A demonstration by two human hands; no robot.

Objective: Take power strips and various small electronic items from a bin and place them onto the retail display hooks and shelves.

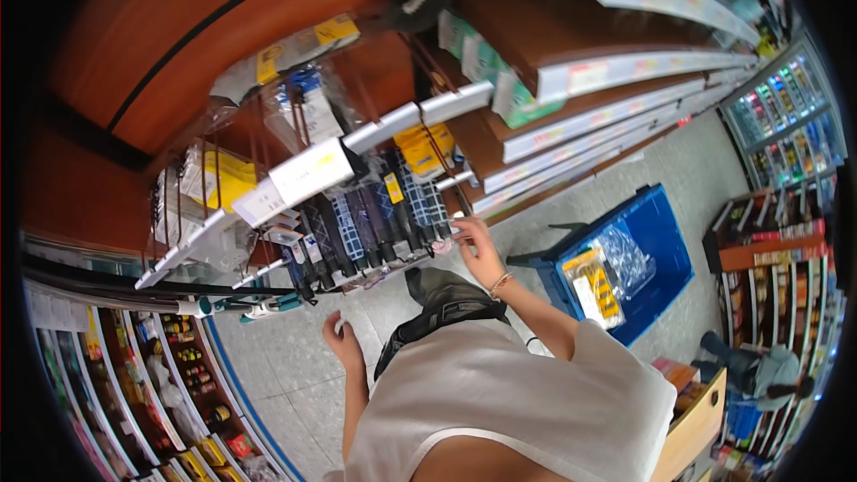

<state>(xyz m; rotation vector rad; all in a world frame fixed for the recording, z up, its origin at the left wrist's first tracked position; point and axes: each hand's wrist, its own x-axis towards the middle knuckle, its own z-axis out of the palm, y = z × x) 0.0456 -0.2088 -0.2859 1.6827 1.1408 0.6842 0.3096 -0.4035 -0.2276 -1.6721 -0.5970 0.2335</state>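
My right hand (477, 251), with a bracelet at the wrist, reaches to the right end of a row of folded umbrellas (348, 224). Its fingers are apart, their tips at or beside the rightmost checked umbrella (422, 197) and a small pink item (442, 246); contact is unclear. Dark, plaid and blue checked covers show along the row. My left hand (343, 338) hangs over the floor below the row's left end, loosely curled with nothing in it. Above the umbrellas, yellow-and-white packets (227, 177) and a yellow packet (425, 150) hang from hooks behind price rails (311, 171).
A blue plastic crate (659, 281) at my right holds clear-wrapped goods (622, 261) and a yellow-and-white packet (592, 288). Brown shelves (542, 100) run to the upper right. Stocked shelves (167, 375) stand at left. A person (770, 375) with a blue basket is at far right, beyond a wooden-sided container (693, 428).
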